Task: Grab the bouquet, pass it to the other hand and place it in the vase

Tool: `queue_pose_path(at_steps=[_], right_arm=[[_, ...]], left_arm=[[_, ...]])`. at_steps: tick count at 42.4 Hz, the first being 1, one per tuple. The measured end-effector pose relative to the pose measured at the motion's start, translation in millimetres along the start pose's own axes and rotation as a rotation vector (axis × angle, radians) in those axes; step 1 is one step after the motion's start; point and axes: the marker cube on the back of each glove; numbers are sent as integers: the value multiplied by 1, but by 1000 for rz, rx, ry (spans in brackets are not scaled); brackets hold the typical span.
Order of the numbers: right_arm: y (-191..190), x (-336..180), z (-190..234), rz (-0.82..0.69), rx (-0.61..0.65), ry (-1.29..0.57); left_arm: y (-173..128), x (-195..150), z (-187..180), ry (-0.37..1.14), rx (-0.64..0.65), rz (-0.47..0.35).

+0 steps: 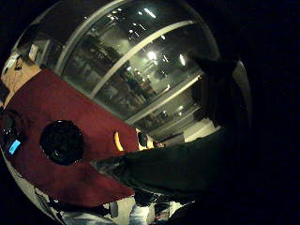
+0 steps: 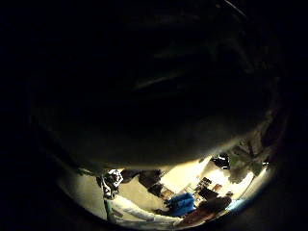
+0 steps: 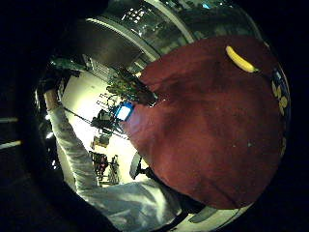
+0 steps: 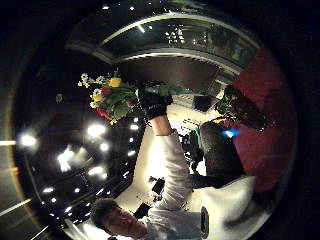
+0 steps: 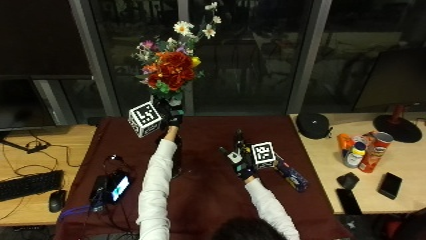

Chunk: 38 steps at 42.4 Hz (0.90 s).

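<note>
Item 1, far left: keyboard (image 5: 28,184) and mouse (image 5: 56,200) on bare wood beside the red tablecloth (image 5: 206,200); not task items. Item 2: small device w/ lit screen (image 5: 118,186) at cloth's left edge, cables round it. Item 3: left hand (image 5: 168,114), arm stretched up and fwd, fingers curled round the stems of the bouquet (image 5: 172,67); blooms upright, well above the table, red heads in the middle, white daisies on top. Held high prob. so the stems clear the vase mouth before lowering. Right thumb-side palm view confirms: a gloved hand clamps the stems just below the flowers (image 4: 112,97). Item 4: vase (image 5: 177,159), dark, on the cloth under the left forearm, mostly hidden by the sleeve; shape hard to read, so ID is tentative. Item 5: right hand (image 5: 241,159), low over the cloth, fingers straight and spread, holding nothing; looks ready to take or has given the bouquet, can't say which. Item 6: banana (image 3: 241,60) near the cloth's edge. Item 7, far right: cans (image 5: 365,150) and phone (image 5: 389,185) on wood, apart from the work.
</note>
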Motion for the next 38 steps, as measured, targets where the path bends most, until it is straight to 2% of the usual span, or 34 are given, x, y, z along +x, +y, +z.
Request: queue_pose_path(at_steps=[2, 10, 15, 18, 33, 38], right_arm=[[-4, 8, -3, -108, -3, 57], [-4, 8, -7, -143, -8, 85], [10, -13, -3, 285, 31, -128], [13, -22, -6, 372, 43, -169], [20, 2, -15, 445, 42, -38], [15, 8, -15, 265, 30, -22]], left_arm=[[-3, 0, -3, -3, 32, -18], [-13, 3, -15, -23, 118, -46], [-16, -1, -17, -44, 132, -39], [-19, -5, -17, -58, 136, -34], [-21, -26, -10, -100, 122, -39], [-21, -36, -9, -107, 123, -53]])
